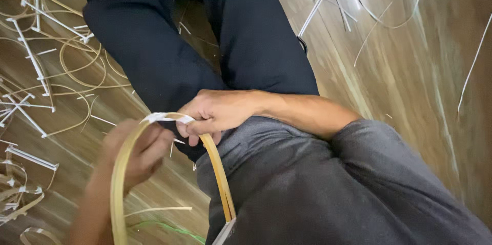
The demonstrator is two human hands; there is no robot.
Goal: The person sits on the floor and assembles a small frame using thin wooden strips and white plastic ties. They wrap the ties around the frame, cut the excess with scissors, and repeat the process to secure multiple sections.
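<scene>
Both hands pinch one bent cane hoop (218, 171) at its top, where white tape (163, 117) wraps it: right hand (218, 114) clenched on the right side, blurred left hand (136, 153) gripping just left. Hoop's arc runs down toward the near edge, over the lap; loose strips (31, 55) litter the floor (410, 81) left and far.

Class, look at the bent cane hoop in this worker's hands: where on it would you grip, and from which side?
Grip the cane hoop at its top bend, either side of the white strip, as the right hand and left hand do. Come from above: the arc's legs run down and away, leaving the top open.
</scene>
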